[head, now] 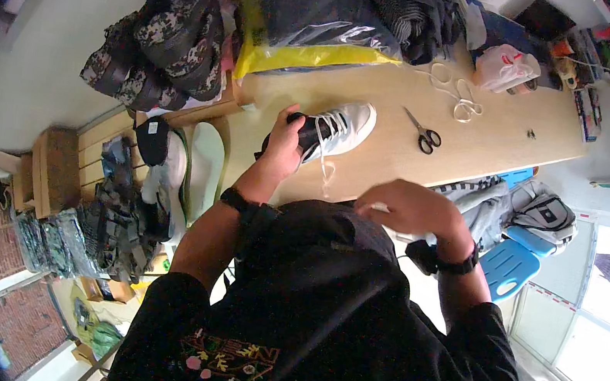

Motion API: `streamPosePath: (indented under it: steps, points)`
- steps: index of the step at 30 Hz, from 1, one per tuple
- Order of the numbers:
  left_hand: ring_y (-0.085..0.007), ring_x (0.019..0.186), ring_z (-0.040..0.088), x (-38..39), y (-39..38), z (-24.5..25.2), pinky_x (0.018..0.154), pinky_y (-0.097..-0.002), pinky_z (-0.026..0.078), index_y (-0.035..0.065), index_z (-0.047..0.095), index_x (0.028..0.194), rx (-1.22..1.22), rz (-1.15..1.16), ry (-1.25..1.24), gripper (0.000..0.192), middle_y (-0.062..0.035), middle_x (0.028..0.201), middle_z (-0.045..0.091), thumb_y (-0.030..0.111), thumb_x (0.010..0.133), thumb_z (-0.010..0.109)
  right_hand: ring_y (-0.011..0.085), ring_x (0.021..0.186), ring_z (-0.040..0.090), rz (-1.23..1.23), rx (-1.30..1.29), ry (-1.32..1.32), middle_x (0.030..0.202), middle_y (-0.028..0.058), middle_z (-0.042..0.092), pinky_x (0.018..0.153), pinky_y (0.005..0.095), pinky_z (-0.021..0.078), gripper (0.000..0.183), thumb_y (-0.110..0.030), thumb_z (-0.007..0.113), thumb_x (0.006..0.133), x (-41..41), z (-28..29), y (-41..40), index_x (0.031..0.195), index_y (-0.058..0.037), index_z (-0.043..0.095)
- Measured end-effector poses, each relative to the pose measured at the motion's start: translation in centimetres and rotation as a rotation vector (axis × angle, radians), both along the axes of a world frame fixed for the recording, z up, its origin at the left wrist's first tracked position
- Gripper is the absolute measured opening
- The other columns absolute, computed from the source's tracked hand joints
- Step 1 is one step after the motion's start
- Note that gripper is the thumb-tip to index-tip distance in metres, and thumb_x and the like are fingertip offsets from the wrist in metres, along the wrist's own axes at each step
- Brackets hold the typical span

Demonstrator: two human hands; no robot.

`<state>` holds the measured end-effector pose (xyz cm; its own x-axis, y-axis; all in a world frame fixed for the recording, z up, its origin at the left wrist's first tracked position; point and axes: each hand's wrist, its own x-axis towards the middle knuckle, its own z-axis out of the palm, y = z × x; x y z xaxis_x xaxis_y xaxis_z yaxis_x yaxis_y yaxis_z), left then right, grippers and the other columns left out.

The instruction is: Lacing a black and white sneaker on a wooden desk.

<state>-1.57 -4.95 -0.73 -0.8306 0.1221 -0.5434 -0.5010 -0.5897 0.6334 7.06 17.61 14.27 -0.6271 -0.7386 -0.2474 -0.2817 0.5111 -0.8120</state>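
Note:
A white sneaker [354, 124] with a dark opening and white laces lies on the wooden table [379, 163], toe pointing up and right. My left hand [286, 147] grips it around the heel and collar. From its lacing, a loose lace end [329, 175] trails down toward the table's near edge. My right hand [411, 206] hovers at that edge, bent at the wrist, fingers curled and slightly blurred; whether anything is pinched in it cannot be made out. Scissors with black handles [428, 139] rest right of the sneaker, blades apart. A loose pale lace [464, 109] is beyond them.
A plastic-wrapped dark bundle [317, 17] and camouflage caps [176, 44] line the back. Left are a pale insole [207, 159] and cardboard boxes [55, 170]. A white plastic bag [506, 69] sits far right. Blue chairs [510, 269] holding clothes and a backpack [545, 209] stand beside the table.

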Motion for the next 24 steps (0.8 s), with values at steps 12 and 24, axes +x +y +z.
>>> streamPosePath:
  steps: [12,24]
  points:
    - [-0.0167,0.092,0.053,0.5,-1.4,1.5,0.077,-0.0295,0.047,0.0158,0.043,0.123,-0.348,-0.042,0.4,0.035,-0.0068,0.108,0.049,0.007,0.089,0.047,0.0388,0.084,0.057,-0.649,-0.11,0.145,0.085,0.0243,0.058,0.073,0.0436,0.0447,0.025,-0.023,0.054,0.084,-7.6,-11.0,-9.0,0.083,0.0016,0.058]
    - [-0.0296,0.1,0.058,-0.8,-4.5,0.6,0.089,-0.043,0.047,0.0074,0.042,0.117,0.289,0.125,0.046,0.026,-0.0138,0.109,0.054,0.011,0.092,0.044,0.0148,0.094,0.055,-0.563,-0.487,-0.53,0.097,0.0055,0.061,0.089,0.0282,0.04,0.026,-0.019,0.052,0.09,-7.0,-12.5,-6.0,0.099,0.0038,0.061]
